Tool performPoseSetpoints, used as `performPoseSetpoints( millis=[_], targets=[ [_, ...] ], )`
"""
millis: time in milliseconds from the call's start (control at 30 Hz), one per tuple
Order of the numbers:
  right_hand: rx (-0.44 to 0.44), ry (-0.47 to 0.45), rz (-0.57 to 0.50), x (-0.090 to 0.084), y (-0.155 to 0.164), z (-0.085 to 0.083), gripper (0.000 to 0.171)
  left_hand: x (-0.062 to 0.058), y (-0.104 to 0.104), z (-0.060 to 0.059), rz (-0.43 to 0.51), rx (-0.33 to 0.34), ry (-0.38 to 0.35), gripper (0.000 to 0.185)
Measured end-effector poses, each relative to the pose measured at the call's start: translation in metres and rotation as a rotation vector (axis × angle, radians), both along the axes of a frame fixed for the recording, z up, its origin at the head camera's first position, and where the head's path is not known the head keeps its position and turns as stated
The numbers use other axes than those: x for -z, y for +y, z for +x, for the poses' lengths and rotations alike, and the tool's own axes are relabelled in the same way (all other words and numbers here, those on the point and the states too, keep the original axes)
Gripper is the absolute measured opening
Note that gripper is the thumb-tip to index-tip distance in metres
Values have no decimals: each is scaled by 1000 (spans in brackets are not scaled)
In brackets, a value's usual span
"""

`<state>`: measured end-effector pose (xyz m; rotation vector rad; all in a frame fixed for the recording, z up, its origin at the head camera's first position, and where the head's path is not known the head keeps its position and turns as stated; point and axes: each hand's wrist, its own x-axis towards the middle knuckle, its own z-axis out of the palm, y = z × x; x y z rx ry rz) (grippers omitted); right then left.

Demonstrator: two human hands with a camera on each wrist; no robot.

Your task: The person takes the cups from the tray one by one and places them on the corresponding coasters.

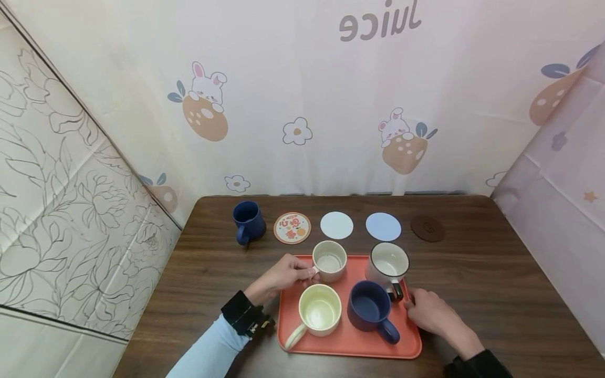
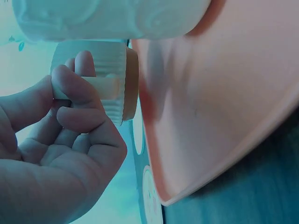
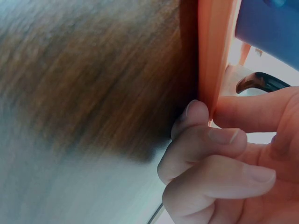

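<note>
My left hand point(image 1: 289, 273) pinches the handle of a small cream cup point(image 1: 330, 262), which stands at the back left of a coral tray point(image 1: 340, 345). Ribs run along that cup's side point(image 2: 112, 60) in the left wrist view. Over on the right, my right hand point(image 1: 432, 313) grips the tray's rim point(image 3: 215, 51), thumb on the inner side and fingers curled outside. Also on the tray are a pale yellow mug point(image 1: 320, 312), a large navy mug point(image 1: 367, 307) and a white mug point(image 1: 387, 265) with a dark rim and black handle, nearest my right hand.
Behind the tray, a row of round coasters crosses the table point(image 1: 472, 252): one patterned point(image 1: 292, 228), one white point(image 1: 336, 225), one light blue point(image 1: 383, 227), one dark brown point(image 1: 427, 228). A small navy mug point(image 1: 250, 223) stands at the row's left end. A printed curtain point(image 1: 302, 79) hangs behind.
</note>
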<state>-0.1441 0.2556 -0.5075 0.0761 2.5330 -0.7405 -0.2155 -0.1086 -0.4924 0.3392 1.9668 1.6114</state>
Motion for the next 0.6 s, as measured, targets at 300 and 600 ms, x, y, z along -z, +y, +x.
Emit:
performPoseSetpoints(
  millis=[300,600],
  targets=[
    [-13,19,21,0,-1,0,27,-1,-8,-6,10,-108,-10,23],
    [-4,-7,-2,0,0,-1,27,1,-11,-14,52,-255,-27,24]
  ],
)
